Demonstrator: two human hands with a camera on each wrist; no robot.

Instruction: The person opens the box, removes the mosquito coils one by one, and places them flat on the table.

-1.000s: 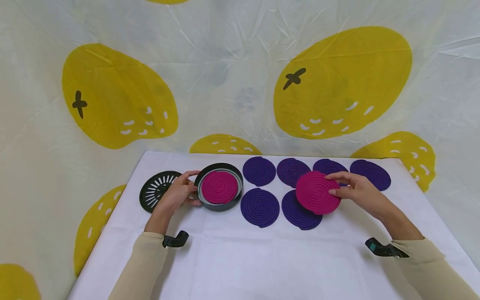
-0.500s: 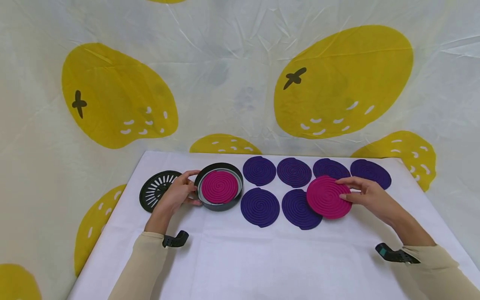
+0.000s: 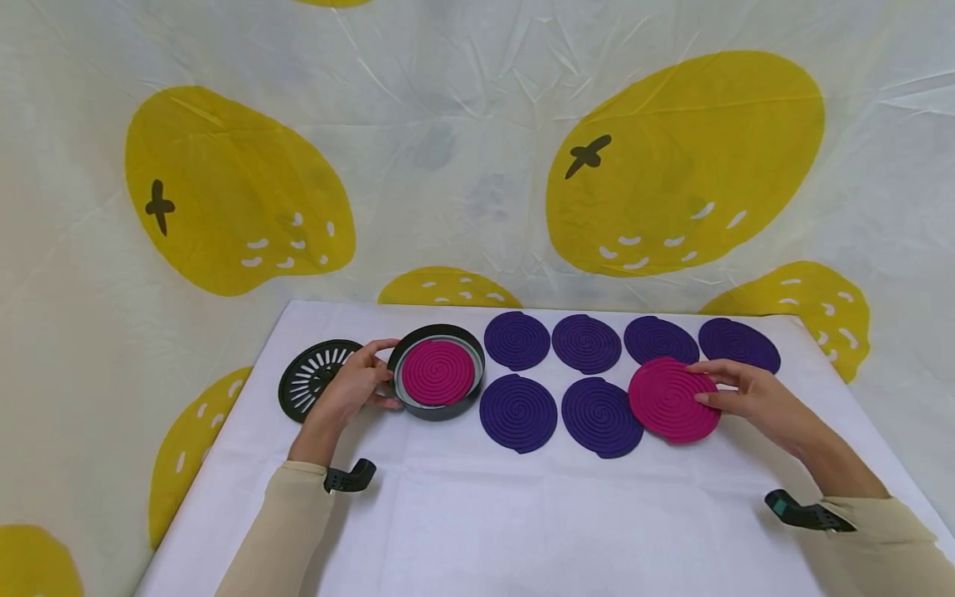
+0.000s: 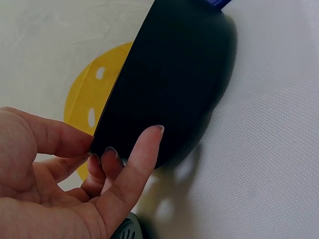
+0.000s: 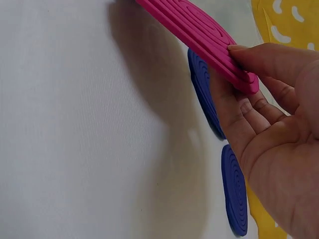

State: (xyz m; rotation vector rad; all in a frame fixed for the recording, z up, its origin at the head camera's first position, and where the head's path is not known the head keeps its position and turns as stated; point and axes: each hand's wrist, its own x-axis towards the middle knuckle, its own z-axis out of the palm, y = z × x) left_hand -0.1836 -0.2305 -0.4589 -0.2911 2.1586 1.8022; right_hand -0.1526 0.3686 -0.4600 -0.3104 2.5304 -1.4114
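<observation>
At the left, a round black container (image 3: 473,396) stands on the table, its dark side (image 4: 169,74) filling the left wrist view. My left hand (image 3: 352,388) grips its left edge, fingertips against the wall. Inside lies a pink spiral coaster (image 3: 437,372). Another pink spiral coaster (image 3: 671,401) is pinched at its right edge by my right hand (image 3: 753,400), thumb on top and fingers beneath. The right wrist view shows this pink coaster (image 5: 199,35) lifted off the cloth, its shadow below. It overlaps the edges of the purple coasters behind it.
Purple spiral coasters lie in two rows: a back row with a coaster (image 3: 516,341) at its left end, and a front row of two (image 3: 518,413). A slotted black disc (image 3: 302,381) lies left of the container, partly behind my left hand. A patterned cloth (image 3: 462,191) hangs behind the table.
My right hand has moved right and slightly toward me with the pink coaster, uncovering most of the front-row purple coaster. The left hand and the container have stayed put.
</observation>
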